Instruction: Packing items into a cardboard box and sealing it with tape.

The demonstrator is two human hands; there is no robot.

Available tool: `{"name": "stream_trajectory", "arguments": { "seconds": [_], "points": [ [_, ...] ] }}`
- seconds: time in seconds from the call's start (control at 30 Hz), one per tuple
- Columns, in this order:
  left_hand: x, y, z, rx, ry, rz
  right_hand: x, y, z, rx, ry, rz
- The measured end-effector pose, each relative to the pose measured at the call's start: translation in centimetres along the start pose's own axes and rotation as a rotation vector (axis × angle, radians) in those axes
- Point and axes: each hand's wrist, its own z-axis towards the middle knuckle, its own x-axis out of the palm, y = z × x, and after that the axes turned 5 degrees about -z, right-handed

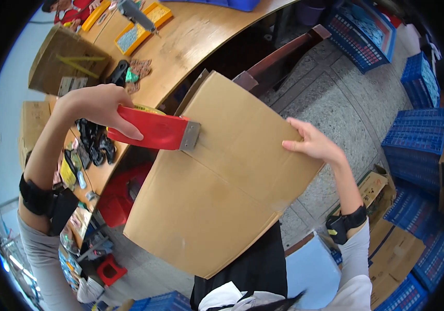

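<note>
Cardboard carton extends leftward from the fingers of the right hand, clamped on its edge, apparently for steadiness; the left hand clasps a red tape dispenser, its metal end over the carton.

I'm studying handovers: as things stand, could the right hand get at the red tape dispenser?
Probably not without letting go: the right hand holds the edge of the cardboard box, and the left hand grips the red tape dispenser. The cardboard between looks free.
</note>
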Motion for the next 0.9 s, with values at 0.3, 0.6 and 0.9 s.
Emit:
{"name": "stream_trajectory", "arguments": {
  "seconds": [0.3,0.6,0.9],
  "points": [
    [12.3,2.9,-3.4,-0.011,0.039,-0.49,-1.2,4.8,5.6,0.099,0.399,-0.502],
    [26.3,1.8,-9.8,-0.002,-0.06,-0.83,6.6,11.1,13.5,0.179,0.744,-1.176],
    [36.3,3.5,-11.9,-0.242,-0.125,-1.181,18.9,12.5,21.1,-0.157,0.606,-1.694]
  ]
}}
